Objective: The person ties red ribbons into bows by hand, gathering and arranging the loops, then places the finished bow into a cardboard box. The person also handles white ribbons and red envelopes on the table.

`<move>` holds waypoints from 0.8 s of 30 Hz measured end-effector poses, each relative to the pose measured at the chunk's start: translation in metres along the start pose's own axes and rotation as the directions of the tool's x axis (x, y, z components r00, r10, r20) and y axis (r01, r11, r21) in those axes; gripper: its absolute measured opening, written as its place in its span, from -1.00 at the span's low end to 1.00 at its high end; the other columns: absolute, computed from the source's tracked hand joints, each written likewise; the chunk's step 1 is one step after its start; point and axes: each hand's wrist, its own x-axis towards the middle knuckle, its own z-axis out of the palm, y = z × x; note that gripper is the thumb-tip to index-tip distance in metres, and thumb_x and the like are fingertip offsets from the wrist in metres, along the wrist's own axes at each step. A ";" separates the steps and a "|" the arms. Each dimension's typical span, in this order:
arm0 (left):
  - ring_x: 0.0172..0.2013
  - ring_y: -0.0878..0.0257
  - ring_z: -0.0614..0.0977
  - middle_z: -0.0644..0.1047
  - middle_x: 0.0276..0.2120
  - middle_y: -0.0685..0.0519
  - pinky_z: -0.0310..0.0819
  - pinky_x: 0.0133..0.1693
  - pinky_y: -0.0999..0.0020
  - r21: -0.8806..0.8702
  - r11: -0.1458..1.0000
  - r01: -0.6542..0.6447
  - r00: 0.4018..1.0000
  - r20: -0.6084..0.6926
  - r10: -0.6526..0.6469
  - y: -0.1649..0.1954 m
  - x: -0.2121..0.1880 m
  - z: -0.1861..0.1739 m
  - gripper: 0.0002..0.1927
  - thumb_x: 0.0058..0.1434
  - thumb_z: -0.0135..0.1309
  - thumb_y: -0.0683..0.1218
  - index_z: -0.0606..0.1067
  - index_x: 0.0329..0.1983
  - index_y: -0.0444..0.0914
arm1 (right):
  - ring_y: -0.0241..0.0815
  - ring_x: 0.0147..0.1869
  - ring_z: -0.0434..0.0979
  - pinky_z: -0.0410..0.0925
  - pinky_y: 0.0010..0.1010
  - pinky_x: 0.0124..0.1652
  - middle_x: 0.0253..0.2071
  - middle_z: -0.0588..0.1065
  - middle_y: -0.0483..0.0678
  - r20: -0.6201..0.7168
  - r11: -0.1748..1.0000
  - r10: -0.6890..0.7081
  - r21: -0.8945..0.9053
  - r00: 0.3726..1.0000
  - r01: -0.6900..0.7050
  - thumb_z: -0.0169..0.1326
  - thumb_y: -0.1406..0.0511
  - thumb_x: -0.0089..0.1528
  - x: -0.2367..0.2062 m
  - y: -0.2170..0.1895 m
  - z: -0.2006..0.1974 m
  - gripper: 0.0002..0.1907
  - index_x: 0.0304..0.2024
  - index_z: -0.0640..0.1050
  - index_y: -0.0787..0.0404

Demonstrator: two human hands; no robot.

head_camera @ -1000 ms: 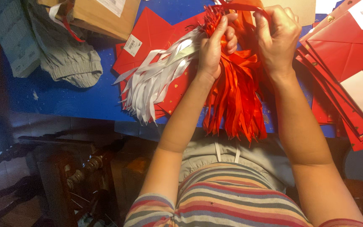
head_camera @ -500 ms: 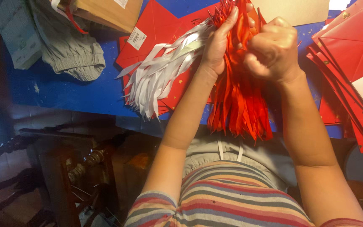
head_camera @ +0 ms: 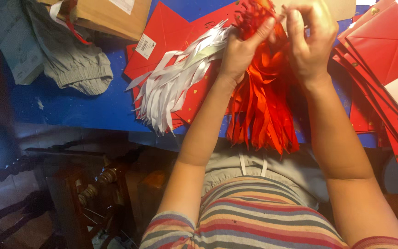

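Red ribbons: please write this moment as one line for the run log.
left hand: holds red ribbons | right hand: picks at bundle top | white ribbons: on blue table

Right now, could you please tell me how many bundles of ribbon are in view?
2: a white ribbon bundle lying on the blue table beside the left hand, and a red ribbon bundle hanging from both hands. Others may be hidden.

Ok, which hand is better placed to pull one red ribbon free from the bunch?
Probably the right hand: its fingertips pinch at the top of the red ribbon bunch, while the left hand is wrapped around the bunch beside the white ribbons, steadying it.
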 end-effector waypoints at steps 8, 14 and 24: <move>-0.39 0.33 0.62 0.61 -0.44 0.09 0.53 -0.29 0.36 0.004 0.995 0.098 0.987 0.127 -0.098 0.000 -0.004 0.002 -0.78 0.40 0.12 -0.07 0.60 -0.23 -0.33 | -0.31 -0.40 0.50 0.34 -0.54 -0.42 -0.10 0.44 -0.06 0.224 0.788 0.350 0.454 0.909 -0.415 0.08 0.33 0.59 0.000 0.005 0.000 -0.78 -0.03 0.55 0.44; -0.38 0.35 0.61 0.62 -0.46 0.09 0.52 -0.24 0.39 0.101 0.993 0.066 0.989 0.124 -0.079 0.003 -0.005 0.005 -0.78 0.43 0.12 -0.07 0.63 -0.19 -0.32 | -0.32 -0.35 0.52 0.39 -0.50 -0.36 -0.24 0.58 -0.05 0.239 0.523 0.375 0.743 0.896 -0.417 0.10 0.32 0.57 0.001 0.007 0.000 -0.80 0.03 0.57 0.40; -0.32 0.40 0.72 0.73 -0.30 0.06 0.60 -0.22 0.41 0.469 0.882 0.042 0.971 0.187 -0.146 0.001 -0.005 0.007 -0.77 0.26 0.21 -0.11 0.61 -0.07 -0.33 | -0.47 -0.20 0.48 0.33 -0.61 -0.18 -0.16 0.58 -0.15 0.160 0.717 0.446 0.525 0.881 -0.458 0.16 0.31 0.53 0.009 0.000 -0.002 -0.81 0.02 0.64 0.36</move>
